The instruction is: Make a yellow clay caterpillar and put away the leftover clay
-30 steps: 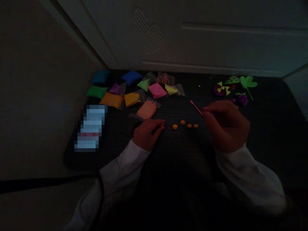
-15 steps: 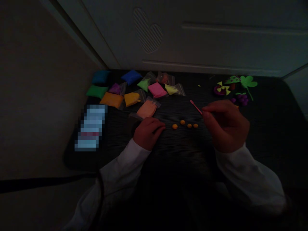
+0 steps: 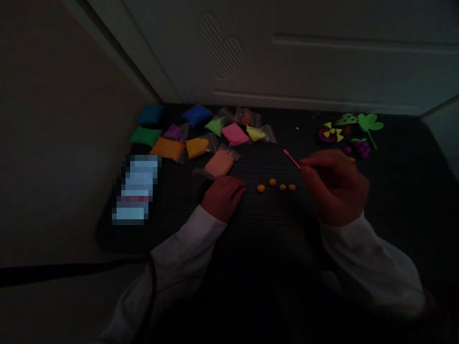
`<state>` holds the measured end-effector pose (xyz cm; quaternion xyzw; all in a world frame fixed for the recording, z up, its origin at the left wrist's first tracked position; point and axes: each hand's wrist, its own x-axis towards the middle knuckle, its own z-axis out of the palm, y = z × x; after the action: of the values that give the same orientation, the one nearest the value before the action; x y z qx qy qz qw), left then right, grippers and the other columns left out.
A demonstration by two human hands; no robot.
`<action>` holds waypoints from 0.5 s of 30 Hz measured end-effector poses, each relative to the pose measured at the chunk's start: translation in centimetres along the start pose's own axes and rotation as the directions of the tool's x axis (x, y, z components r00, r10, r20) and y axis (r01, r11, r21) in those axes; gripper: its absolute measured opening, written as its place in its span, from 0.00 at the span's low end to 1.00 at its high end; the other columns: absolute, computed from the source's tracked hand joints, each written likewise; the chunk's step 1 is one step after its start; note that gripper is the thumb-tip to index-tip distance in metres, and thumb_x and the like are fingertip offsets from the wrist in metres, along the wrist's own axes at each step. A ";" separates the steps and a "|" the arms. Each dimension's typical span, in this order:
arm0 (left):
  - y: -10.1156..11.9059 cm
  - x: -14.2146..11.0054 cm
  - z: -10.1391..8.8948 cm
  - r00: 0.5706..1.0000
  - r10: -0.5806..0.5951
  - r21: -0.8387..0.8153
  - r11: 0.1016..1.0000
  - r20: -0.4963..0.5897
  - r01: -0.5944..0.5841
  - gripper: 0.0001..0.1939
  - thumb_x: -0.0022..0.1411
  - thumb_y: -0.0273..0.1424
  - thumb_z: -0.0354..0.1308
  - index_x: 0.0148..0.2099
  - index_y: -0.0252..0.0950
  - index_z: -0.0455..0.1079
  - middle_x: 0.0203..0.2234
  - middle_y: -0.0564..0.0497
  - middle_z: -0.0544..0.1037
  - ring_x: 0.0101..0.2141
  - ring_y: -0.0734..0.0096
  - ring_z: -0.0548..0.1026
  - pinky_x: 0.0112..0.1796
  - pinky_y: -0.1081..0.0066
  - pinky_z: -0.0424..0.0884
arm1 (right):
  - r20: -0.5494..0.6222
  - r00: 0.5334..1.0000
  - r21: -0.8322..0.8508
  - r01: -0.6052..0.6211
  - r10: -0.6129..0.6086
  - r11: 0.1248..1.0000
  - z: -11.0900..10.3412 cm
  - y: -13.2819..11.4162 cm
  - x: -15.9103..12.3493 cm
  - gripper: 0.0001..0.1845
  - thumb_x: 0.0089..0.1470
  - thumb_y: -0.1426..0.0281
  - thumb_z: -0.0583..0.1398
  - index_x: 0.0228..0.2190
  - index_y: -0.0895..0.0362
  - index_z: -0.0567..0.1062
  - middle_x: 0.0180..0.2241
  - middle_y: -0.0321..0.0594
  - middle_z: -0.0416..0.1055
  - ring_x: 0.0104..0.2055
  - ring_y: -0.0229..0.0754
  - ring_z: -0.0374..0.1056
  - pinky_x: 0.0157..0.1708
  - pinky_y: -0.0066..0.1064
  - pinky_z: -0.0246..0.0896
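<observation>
My right hand (image 3: 335, 186) pinches a thin pink clay modelling tool (image 3: 292, 159) between thumb and fingers. The tool's flat tip points away, up and to the left, and its other end is hidden in the hand. My left hand (image 3: 224, 196) rests low at the table, thumb and fingertips pressed together; whether anything is between them I cannot make out. Several small orange clay balls (image 3: 261, 188) with dark specks lie between the two hands, untouched. Just beyond the left hand lies a bag of peach clay (image 3: 219, 162).
More bags of coloured clay, such as a pink one (image 3: 234, 134), lie along the back left of the dark table (image 3: 258, 224). A phone with a blurred screen (image 3: 138, 188) is at left. Clay shapes, including a purple bunch (image 3: 360, 148) and a green clover (image 3: 370, 122), lie back right.
My left hand's thumb and fingers have closed together from a small gap. My right hand has shifted very slightly left, still holding the pink tool. The orange balls have stayed put.
</observation>
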<state>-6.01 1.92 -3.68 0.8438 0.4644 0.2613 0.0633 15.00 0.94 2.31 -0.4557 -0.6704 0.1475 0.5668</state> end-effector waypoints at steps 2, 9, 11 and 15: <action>-0.1 0.0 0.1 1.000 0.022 0.013 1.000 -0.021 -0.022 0.05 0.56 0.29 0.55 0.34 0.33 0.70 0.28 0.48 0.76 0.32 0.69 0.73 0.36 0.69 0.70 | 0.012 1.000 0.004 -0.008 0.008 1.000 0.0 0.0 0.0 0.10 0.45 0.77 0.60 0.31 0.52 0.74 0.26 0.35 0.68 0.30 0.38 0.63 0.32 0.35 0.61; 0.0 -0.1 0.5 1.000 -0.003 0.017 1.000 -0.002 0.003 0.09 0.56 0.30 0.54 0.39 0.33 0.69 0.30 0.46 0.75 0.34 0.67 0.71 0.37 0.66 0.70 | 0.017 1.000 -0.011 -0.001 0.002 1.000 -0.1 0.2 0.0 0.10 0.45 0.78 0.60 0.31 0.53 0.74 0.26 0.34 0.68 0.30 0.37 0.64 0.31 0.34 0.61; 0.1 -0.1 0.4 1.000 -0.024 0.007 1.000 0.000 0.024 0.10 0.56 0.31 0.54 0.40 0.32 0.69 0.31 0.45 0.75 0.35 0.66 0.71 0.38 0.66 0.70 | 0.020 1.000 0.013 -0.005 0.005 1.000 -0.1 0.2 0.0 0.10 0.45 0.78 0.60 0.31 0.53 0.74 0.26 0.35 0.68 0.30 0.37 0.64 0.32 0.34 0.62; 0.3 -0.1 0.1 0.998 -0.039 -0.028 0.999 -0.048 0.037 0.10 0.57 0.30 0.53 0.41 0.33 0.69 0.33 0.45 0.75 0.37 0.66 0.71 0.39 0.66 0.70 | 0.042 0.998 0.107 -0.057 0.053 0.993 -0.2 0.1 0.1 0.10 0.46 0.78 0.59 0.31 0.52 0.74 0.25 0.34 0.68 0.29 0.36 0.64 0.33 0.34 0.62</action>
<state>-5.80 1.66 -3.72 0.8273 0.4780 0.2869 0.0685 15.18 0.97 2.35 -0.4396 -0.6595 0.2081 0.5732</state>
